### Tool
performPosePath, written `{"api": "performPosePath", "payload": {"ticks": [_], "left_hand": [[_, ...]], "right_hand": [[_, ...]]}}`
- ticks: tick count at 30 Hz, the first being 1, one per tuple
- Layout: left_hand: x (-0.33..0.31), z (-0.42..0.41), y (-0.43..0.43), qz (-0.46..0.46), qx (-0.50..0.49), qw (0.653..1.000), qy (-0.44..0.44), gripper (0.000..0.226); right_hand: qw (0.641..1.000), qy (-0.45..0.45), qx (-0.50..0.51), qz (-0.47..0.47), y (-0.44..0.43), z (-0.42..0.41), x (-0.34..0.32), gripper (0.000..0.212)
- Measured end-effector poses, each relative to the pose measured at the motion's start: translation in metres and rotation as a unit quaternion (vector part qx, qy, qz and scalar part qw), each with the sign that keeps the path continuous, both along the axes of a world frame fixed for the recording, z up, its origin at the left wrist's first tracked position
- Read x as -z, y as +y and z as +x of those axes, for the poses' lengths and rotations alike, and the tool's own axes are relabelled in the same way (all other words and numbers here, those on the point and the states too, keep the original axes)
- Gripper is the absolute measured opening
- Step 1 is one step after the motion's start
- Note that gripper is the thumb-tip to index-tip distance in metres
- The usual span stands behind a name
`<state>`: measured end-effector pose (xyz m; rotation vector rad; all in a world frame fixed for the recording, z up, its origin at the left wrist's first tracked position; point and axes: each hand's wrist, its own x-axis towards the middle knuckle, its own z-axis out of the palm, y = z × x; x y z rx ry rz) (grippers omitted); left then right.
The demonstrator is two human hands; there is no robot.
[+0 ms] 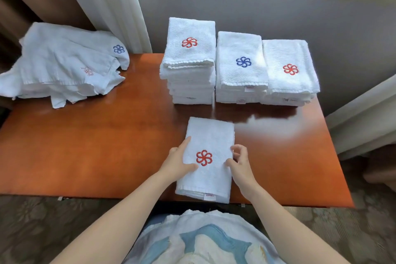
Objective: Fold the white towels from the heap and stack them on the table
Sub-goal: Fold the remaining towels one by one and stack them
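Note:
A folded white towel [211, 135] with a red flower emblem lies at the near edge of the table [107, 146]. My left hand [176, 162] holds its left edge, thumb on top. My right hand [239, 163] pinches its right edge with curled fingers. A heap of unfolded white towels [62, 64] sits at the table's far left. Three stacks of folded towels stand at the back: a tall left stack [189, 60] with a red emblem, a middle stack [241, 66] with a blue emblem, and a right stack [290, 70] with a red emblem.
A white curtain [111, 6] hangs behind the heap and a grey wall [278, 13] under a window sill runs behind the stacks. Another curtain [364, 113] hangs off the table's right side. Patterned carpet [32, 231] lies below the near edge.

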<state>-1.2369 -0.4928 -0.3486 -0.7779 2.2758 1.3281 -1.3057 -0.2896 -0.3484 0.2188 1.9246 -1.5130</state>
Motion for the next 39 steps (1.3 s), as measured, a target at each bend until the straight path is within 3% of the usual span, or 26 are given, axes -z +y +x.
{"api": "performPosePath", "payload": {"ticks": [3, 6, 18, 32, 39], "left_hand": [[0.0, 0.002, -0.003, 0.113, -0.07, 0.99, 0.038, 0.08], [-0.004, 0.002, -0.002, 0.164, -0.087, 0.981, 0.05, 0.071], [-0.052, -0.026, 0.019, 0.164, -0.129, 0.956, 0.209, 0.051], [-0.125, -0.065, 0.017, 0.22, -0.123, 0.896, 0.366, 0.054], [-0.158, -0.099, 0.003, 0.204, -0.095, 0.889, 0.398, 0.057]], "right_hand": [[1.0, -0.007, -0.015, -0.024, 0.003, 0.001, -0.004, 0.052], [0.998, -0.012, -0.034, -0.042, 0.005, -0.003, -0.011, 0.061], [0.991, 0.016, 0.014, -0.128, 0.006, -0.029, -0.065, 0.071], [0.963, 0.132, 0.074, -0.224, -0.005, -0.063, -0.139, 0.07], [0.953, 0.173, 0.059, -0.243, -0.02, -0.096, -0.17, 0.069]]}}
